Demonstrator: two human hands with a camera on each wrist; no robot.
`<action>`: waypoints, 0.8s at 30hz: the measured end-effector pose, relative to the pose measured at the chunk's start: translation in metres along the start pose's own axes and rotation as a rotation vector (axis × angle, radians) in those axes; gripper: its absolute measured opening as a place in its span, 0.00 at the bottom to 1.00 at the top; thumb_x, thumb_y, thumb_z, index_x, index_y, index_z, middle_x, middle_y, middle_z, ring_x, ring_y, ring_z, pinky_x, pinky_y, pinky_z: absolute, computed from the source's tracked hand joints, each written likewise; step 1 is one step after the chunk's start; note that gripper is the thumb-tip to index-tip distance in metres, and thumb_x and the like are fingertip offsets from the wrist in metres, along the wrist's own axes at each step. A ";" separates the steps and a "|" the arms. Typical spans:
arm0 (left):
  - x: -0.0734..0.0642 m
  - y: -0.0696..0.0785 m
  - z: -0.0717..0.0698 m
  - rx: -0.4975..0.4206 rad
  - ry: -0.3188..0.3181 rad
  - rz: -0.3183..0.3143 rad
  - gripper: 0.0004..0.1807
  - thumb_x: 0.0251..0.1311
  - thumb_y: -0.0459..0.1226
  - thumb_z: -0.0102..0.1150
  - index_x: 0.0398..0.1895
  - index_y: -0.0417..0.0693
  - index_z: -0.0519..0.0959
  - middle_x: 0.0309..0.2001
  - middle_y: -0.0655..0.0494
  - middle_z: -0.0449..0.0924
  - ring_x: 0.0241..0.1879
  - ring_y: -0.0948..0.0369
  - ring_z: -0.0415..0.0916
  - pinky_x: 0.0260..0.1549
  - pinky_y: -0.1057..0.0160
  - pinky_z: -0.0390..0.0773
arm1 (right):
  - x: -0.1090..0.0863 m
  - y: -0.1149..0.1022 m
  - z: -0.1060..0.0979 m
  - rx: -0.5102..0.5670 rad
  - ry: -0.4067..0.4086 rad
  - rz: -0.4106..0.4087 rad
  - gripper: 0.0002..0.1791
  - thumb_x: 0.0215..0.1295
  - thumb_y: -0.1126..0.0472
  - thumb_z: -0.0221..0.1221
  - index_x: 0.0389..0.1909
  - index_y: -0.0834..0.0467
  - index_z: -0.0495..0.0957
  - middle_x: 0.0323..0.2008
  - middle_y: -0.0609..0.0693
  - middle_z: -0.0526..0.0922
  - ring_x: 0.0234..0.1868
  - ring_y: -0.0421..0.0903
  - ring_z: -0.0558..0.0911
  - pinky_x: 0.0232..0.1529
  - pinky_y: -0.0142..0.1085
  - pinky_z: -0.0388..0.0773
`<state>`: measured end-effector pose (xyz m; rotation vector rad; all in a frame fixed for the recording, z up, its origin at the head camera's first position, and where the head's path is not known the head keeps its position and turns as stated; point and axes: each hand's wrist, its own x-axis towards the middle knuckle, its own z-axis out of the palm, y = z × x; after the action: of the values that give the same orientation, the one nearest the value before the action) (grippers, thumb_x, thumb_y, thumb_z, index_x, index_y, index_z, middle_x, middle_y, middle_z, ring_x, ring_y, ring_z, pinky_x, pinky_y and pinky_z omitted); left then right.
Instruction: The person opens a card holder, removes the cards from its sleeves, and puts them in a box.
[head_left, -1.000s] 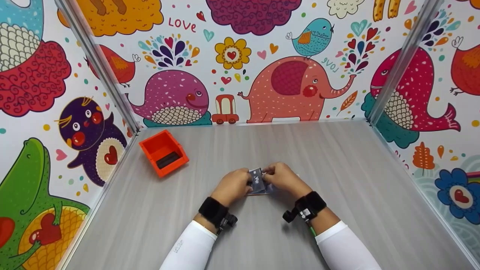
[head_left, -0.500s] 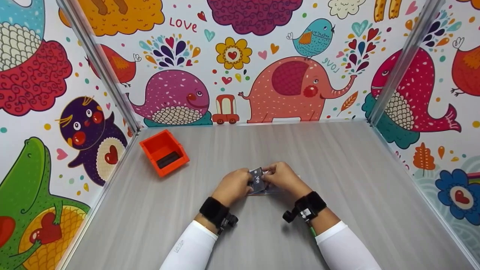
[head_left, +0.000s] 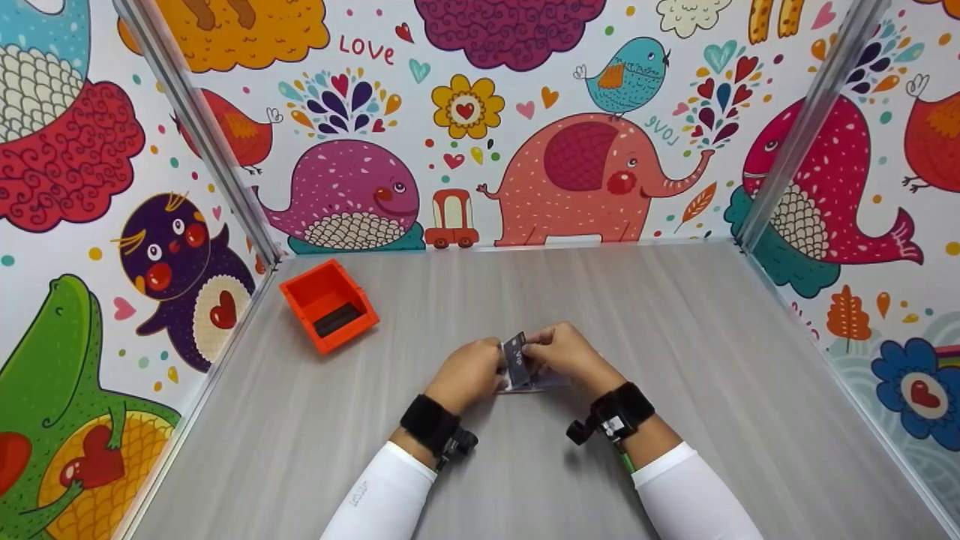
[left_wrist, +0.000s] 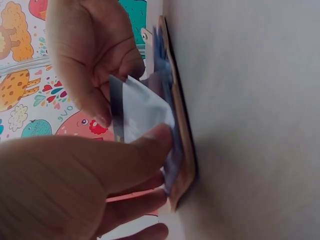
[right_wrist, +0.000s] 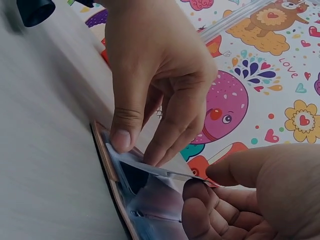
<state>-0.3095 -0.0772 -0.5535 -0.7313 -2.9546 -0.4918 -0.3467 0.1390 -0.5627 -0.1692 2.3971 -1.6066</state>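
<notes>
A dark card with "VIP" printed on it [head_left: 516,361] stands up at a tilt between the two hands. Beneath it lies an open card holder with a tan cover [left_wrist: 184,150] and clear plastic sleeves [right_wrist: 162,200]. My right hand [head_left: 568,356] pinches the card's edge between thumb and fingers. On the other side, my left hand [head_left: 465,373] pinches a sleeve at its edge, thumb [left_wrist: 159,137] on the plastic. In the left wrist view the card [left_wrist: 116,102] shows behind a cloudy sleeve. Fingers hide part of the holder in the head view.
An orange-red open box [head_left: 319,296] holding dark flat pieces [head_left: 336,319] sits at the back left of the grey wood-grain table [head_left: 637,300]. Walls with cartoon animal prints [head_left: 360,195] close in the table at the back and both sides.
The card has turned steeper, and its top edge has risen slightly with my right hand's fingers. More of the sleeve below it shows. My left hand stays nearly in place.
</notes>
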 end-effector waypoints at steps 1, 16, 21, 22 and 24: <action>0.000 0.001 0.000 0.000 0.000 0.002 0.12 0.59 0.37 0.85 0.35 0.46 0.87 0.38 0.56 0.86 0.34 0.57 0.80 0.43 0.50 0.87 | 0.000 0.000 0.000 -0.011 -0.001 0.000 0.12 0.77 0.64 0.69 0.53 0.66 0.93 0.34 0.51 0.94 0.25 0.39 0.85 0.27 0.29 0.82; -0.001 0.002 -0.001 0.017 0.010 0.026 0.12 0.58 0.38 0.86 0.33 0.46 0.87 0.38 0.56 0.86 0.34 0.57 0.79 0.42 0.50 0.87 | 0.000 0.000 0.002 -0.041 0.012 0.035 0.06 0.74 0.66 0.69 0.41 0.63 0.92 0.27 0.47 0.88 0.24 0.40 0.82 0.25 0.29 0.80; 0.000 0.001 -0.002 0.016 0.003 0.046 0.10 0.57 0.38 0.85 0.31 0.47 0.88 0.39 0.56 0.86 0.33 0.58 0.79 0.40 0.51 0.87 | 0.000 0.000 -0.002 -0.061 0.083 0.024 0.06 0.70 0.67 0.67 0.36 0.64 0.92 0.25 0.45 0.84 0.24 0.39 0.78 0.25 0.29 0.76; 0.000 0.001 -0.002 0.019 -0.002 0.052 0.10 0.57 0.38 0.85 0.31 0.47 0.89 0.39 0.56 0.86 0.33 0.58 0.78 0.39 0.51 0.86 | 0.000 -0.001 -0.003 -0.065 0.102 0.025 0.06 0.69 0.67 0.66 0.35 0.63 0.91 0.25 0.45 0.83 0.24 0.39 0.77 0.25 0.29 0.75; 0.000 0.001 -0.003 0.024 -0.012 0.066 0.09 0.57 0.38 0.85 0.31 0.48 0.90 0.38 0.56 0.85 0.32 0.59 0.77 0.38 0.52 0.85 | 0.001 -0.002 -0.004 -0.072 0.142 0.030 0.06 0.68 0.67 0.66 0.34 0.62 0.91 0.26 0.45 0.83 0.25 0.39 0.77 0.26 0.30 0.74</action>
<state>-0.3091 -0.0777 -0.5506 -0.8289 -2.9304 -0.4475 -0.3485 0.1417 -0.5594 -0.0326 2.5520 -1.5695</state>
